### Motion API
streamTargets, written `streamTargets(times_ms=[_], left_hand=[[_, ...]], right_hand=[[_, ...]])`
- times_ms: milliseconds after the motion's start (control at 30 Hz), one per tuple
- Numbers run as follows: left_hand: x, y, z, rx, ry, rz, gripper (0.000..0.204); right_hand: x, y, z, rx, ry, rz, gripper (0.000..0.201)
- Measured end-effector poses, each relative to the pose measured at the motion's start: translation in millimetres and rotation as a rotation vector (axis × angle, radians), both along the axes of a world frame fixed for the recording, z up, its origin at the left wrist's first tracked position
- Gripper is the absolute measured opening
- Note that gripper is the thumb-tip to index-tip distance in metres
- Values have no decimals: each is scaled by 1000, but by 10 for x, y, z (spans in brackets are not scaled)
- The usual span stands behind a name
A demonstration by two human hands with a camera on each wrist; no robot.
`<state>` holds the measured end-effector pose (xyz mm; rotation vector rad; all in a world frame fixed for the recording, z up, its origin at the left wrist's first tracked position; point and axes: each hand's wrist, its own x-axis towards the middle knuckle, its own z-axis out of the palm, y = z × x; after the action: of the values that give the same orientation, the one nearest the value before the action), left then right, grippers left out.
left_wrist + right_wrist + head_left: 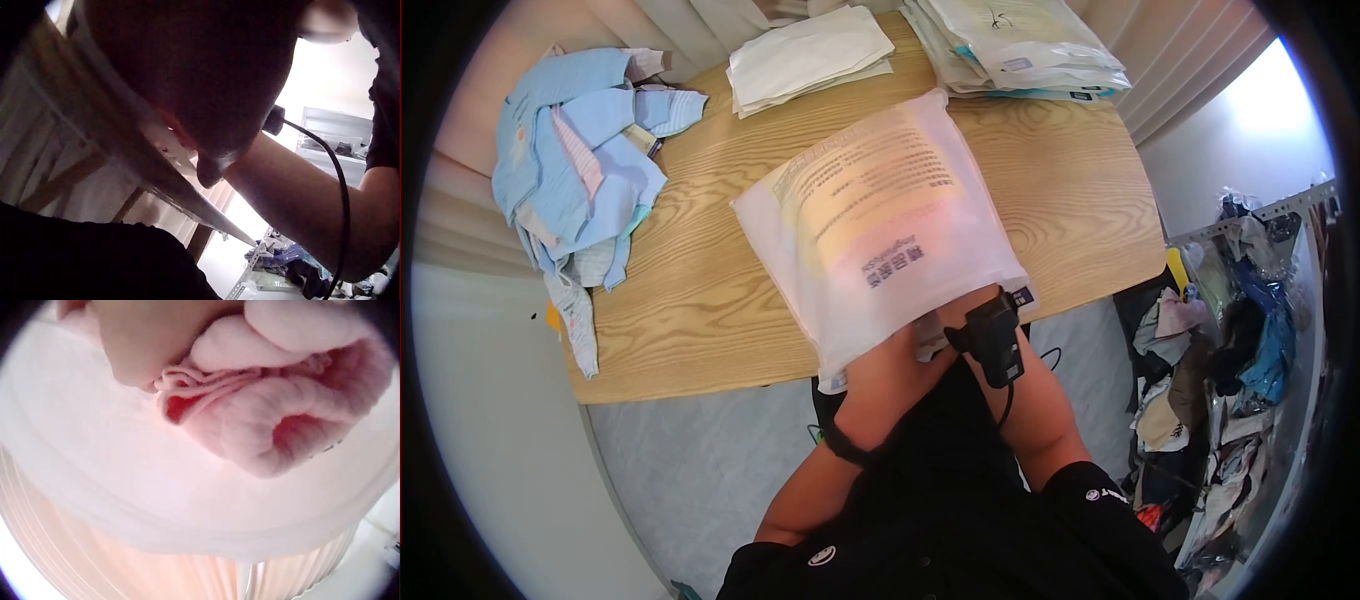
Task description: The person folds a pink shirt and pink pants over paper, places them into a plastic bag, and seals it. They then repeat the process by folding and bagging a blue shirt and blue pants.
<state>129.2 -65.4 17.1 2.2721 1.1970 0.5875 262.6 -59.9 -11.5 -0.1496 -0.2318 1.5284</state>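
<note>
A frosted bag [840, 310] with printed text lies across the table's near edge, yellow and pink cloth showing through it. The right hand [970, 303] reaches into its near end, fingers covered in the head view. Inside the bag, the right wrist view shows a folded pink garment [250, 419], its bunched layers pinched by the right hand [150, 337]. At the bag's near left corner is the left hand [885, 385], fingers hidden by the bag. In the left wrist view the left hand [200, 81] is dark, and its grip cannot be made out.
Light blue clothes [580, 150] lie at the left of the wooden table [1080, 200]. White sheets or flat bags [805, 60] and a stack of filled bags [1030, 40] are at the back. A rack of bagged clothes [1250, 320] stands at the right.
</note>
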Motion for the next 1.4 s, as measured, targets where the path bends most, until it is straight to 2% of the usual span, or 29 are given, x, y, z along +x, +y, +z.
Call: streamTargets(times_ms=[33,67,167,233,267,333,367,467,533,633,733,833,967,1033,1067,1133,1400], left_hand=[[-2,12,21,-114,-47,5,53],[-10,27,32,-114,-48,5,53],[-32,76,58,13,-57,-74,60],[-47,92,78,0,-86,-98,49],[-59,94,93,-3,-86,-99,49],[-83,104,138,-94,-119,-107,46],[-105,125,171,-90,-120,-113,46],[-199,127,280,-35,-152,-116,40],[-237,86,348,59,-126,-12,35],[-126,20,468,204,-208,21,31],[11,80,400,263,-276,-29,29],[163,195,457,199,-151,-77,27],[279,285,499,219,-133,-49,25],[306,310,502,110,-37,-12,26],[324,336,494,113,-33,-13,26],[348,379,451,12,-220,-38,21],[311,479,332,123,-82,34,24]], right_hand=[[69,7,-9,-5,-27,-9,45],[108,-73,-26,-10,-53,-17,45],[221,238,-28,-25,-135,-34,45],[228,374,-45,-36,-187,-47,45],[202,78,-48,-43,-212,-55,45],[267,206,-101,-54,-262,-73,45],[212,450,-81,-55,-288,-86,45],[173,322,-119,-61,-369,-124,45],[180,385,-128,-70,-423,-153,45],[161,456,-142,-78,-503,-194,45],[143,457,-167,-88,-582,-228,45],[151,556,-193,-108,-651,-250,45],[118,548,-250,-123,-737,-270,45],[124,433,-298,-134,-776,-285,45],[122,426,-312,-137,-796,-293,45],[147,420,-342,-147,-836,-310,45],[-72,403,-445,-179,-1008,-367,45]])
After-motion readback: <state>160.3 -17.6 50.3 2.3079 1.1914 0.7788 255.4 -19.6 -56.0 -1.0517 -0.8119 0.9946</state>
